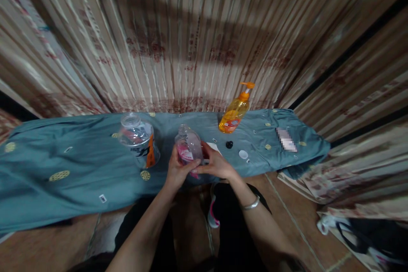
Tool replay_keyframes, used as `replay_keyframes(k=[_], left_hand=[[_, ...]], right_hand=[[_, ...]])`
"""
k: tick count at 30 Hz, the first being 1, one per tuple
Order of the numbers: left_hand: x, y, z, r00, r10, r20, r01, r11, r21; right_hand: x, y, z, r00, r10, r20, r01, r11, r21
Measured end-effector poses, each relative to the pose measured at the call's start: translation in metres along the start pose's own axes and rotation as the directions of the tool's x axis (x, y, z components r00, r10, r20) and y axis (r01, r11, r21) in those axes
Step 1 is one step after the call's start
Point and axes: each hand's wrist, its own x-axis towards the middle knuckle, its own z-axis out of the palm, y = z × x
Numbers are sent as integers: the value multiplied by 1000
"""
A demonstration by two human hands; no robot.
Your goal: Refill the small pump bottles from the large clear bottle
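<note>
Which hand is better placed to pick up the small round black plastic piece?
Probably the right hand: nearer the black piece; the left hand is across the clear plastic bottle that both hold.

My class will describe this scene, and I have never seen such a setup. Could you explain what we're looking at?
There is no machine here, only a person working with bare hands. The single picture comes from a camera worn on the head, looking forward and down, so the forearms enter from the bottom.

The left hand and right hand hold a clear bottle with a pink label between them. A bracelet circles the right wrist.

On the blue-green cloth, a large clear jar stands to the left. To the right are an orange pump bottle, a small black piece, a white disc and a flat item too blurred to name. Behind hangs a patterned curtain.
</note>
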Motion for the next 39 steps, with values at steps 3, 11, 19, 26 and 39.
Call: replay_keyframes(k=[3,11,19,26,39], left_hand=[[4,-12,3,1000,8,10,-8,999,40],[41,-43,6,999,9,-31,2,947,322],[51,-63,1,997,-62,45,34,882,469],[58,-58,-26,999,-24,-30,36,864,502],[9,-12,-50,980,187,-69,-133,871,473]], right_hand=[[-2,-1,3,992,44,-116,-68,976,-206],[7,37,-53,765,77,-640,-226,962,-155],[24,47,-31,818,76,-570,-157,983,-95],[35,47,-16,870,47,-490,-85,995,-55],[30,48,11,920,48,-389,-97,990,-107]])
